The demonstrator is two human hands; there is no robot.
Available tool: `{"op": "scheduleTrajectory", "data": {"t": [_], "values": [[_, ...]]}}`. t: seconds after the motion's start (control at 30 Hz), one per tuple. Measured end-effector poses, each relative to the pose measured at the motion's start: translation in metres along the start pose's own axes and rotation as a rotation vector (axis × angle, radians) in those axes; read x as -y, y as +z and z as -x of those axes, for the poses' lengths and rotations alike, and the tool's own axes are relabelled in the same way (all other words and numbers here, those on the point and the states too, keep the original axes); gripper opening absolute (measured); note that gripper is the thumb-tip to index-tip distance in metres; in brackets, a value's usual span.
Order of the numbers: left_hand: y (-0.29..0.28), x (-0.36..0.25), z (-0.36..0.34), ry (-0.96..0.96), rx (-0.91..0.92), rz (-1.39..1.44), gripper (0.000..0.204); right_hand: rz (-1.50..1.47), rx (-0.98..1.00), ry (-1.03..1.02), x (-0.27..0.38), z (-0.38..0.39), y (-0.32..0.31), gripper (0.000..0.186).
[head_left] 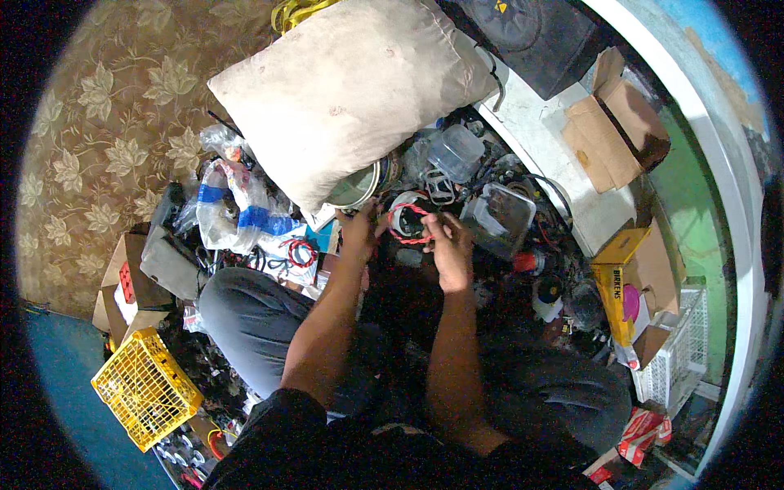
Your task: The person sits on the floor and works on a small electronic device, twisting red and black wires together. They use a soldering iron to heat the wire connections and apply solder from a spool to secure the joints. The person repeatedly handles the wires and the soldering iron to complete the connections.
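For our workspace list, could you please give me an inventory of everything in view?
Wire loop: one, red and dark, centre
Second wire coil: one, red and dark, left
Cushion: one, cream, top centre
Round tin: one, greenish, by the cushion
Tubs: two, clear, right of centre
Plastic bags: number unclear, clear and blue, left
Crate: one, yellow, lower left
Basket: one, white, lower right
Cardboard boxes: at least three, mostly brown, left and right
Case: one, black, upper right
Packet: at least one, red and white, lower right
Leaf-patterned covering: one, brown, upper left
Small clutter: uncountable, mixed, across the middle
Legs: two, grey trousers, bottom
Left hand: one, bare, loop's left side
Right hand: one, bare, on loop's right side
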State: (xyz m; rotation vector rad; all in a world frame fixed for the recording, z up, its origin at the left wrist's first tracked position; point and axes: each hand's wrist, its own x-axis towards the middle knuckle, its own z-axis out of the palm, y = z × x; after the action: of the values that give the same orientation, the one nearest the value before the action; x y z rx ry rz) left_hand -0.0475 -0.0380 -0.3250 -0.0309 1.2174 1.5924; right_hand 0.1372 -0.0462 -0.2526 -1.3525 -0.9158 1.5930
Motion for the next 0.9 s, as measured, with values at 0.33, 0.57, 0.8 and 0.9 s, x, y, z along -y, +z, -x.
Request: {"op": "scheduleTrajectory", "data": {"t": [0.33,0.57,0.8,0.9], "values": [[-0.003,-0.014,-0.021,-0.151,0.19,0.202,0.053,0.033,0.038,-0.019,0.003,0.003,0.0,0.025],[-0.071,0.011,-0.087,0.146,0.406,-0.206,0.037,-0.017,0.035,-0.033,0.01,0.006,-0.004,0.025],[-0.013,-0.022,-0.033,0.156,0.142,0.011,0.026,0.013,-0.016,-0.021,0.023,0.015,-0.014,0.024],[0.009,-0.051,0.002,0.008,0.06,0.114,0.026,0.009,0.012,-0.048,0.029,0.016,-0.019,0.024]]}}
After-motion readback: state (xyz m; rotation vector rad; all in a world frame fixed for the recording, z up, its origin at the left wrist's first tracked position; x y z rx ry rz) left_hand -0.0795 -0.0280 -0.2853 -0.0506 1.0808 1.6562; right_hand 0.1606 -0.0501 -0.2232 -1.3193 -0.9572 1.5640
